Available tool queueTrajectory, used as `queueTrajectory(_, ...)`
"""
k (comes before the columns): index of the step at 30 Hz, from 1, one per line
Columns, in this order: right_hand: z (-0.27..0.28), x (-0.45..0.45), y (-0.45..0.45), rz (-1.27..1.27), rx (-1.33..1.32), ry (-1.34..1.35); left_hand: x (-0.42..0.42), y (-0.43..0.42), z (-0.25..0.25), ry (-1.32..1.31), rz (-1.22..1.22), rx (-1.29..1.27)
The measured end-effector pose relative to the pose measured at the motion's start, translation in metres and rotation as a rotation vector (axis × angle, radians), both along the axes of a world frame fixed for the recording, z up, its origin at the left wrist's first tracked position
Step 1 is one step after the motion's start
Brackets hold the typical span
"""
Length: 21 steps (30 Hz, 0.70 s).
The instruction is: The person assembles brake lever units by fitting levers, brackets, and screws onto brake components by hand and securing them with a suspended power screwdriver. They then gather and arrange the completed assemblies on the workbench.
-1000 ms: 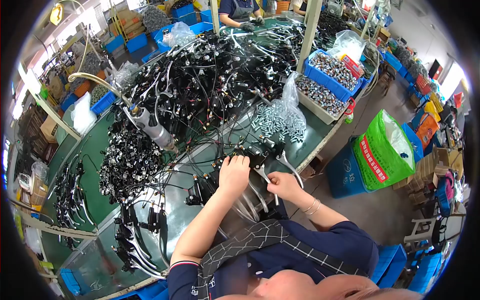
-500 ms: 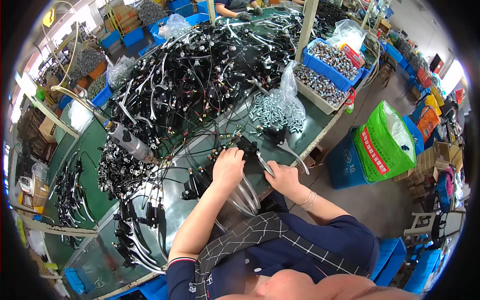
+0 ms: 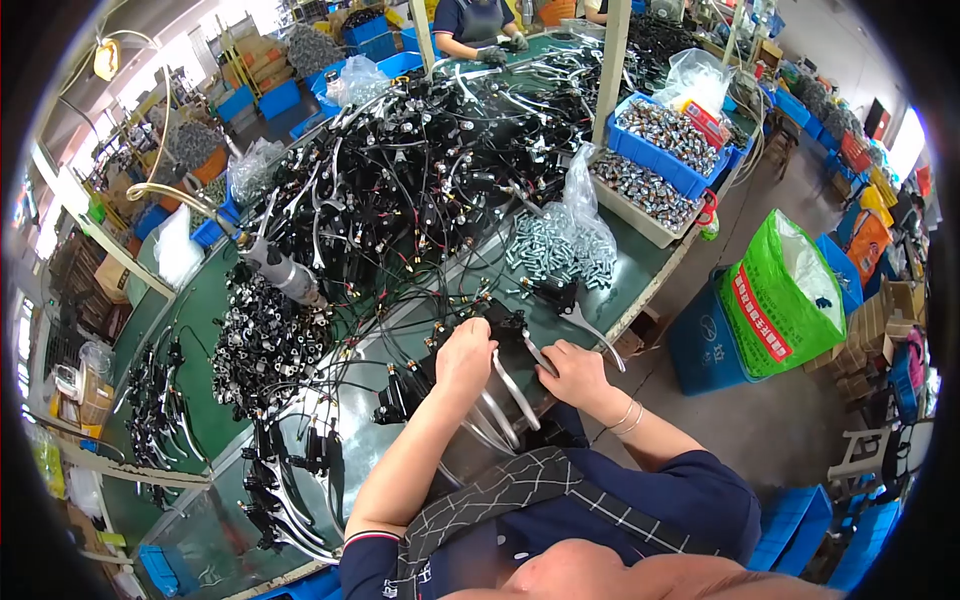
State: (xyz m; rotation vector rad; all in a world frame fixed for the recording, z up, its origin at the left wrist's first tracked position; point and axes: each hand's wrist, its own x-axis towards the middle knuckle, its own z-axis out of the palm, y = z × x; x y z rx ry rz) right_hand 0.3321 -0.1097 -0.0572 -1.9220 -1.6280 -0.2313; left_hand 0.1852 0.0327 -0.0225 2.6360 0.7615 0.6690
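green tabletop (image 3: 632, 282) first, the pile (image 3: 400, 170) heaped along its far side; at the near edge, a row of levers (image 3: 517, 388). left hand (image 3: 465, 360) curls over that row, whether gripping i can't tell. right hand (image 3: 580, 378) pinches a silver lever (image 3: 536, 350) at that same edge. looks like a lining-up step; the next move calls for a steady right pinch.

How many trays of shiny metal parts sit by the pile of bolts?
2: the blue tray at the back, and the pale tray in front, nearer the person's right hand. More may be hidden behind.
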Motion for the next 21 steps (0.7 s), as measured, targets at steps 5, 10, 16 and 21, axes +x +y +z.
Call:
queueTrajectory(5, -0.004, 0.009, 0.006, 0.002, 0.005, 0.008, 0.003, 0.001, -0.002, -0.020, -0.008, 0.054)
queueTrajectory(10, -0.002, 0.011, 0.010, -0.002, -0.011, 0.043, -0.006, 0.000, 0.003, -0.027, 0.014, 0.099)
queueTrajectory(16, -0.017, 0.017, 0.017, -0.027, -0.061, 0.032, -0.008, -0.002, 0.013, 0.090, 0.007, 0.048)
queueTrajectory(21, 0.007, 0.020, 0.019, 0.059, -0.218, 0.750, -0.010, -0.002, 0.006, 0.092, -0.037, 0.057)
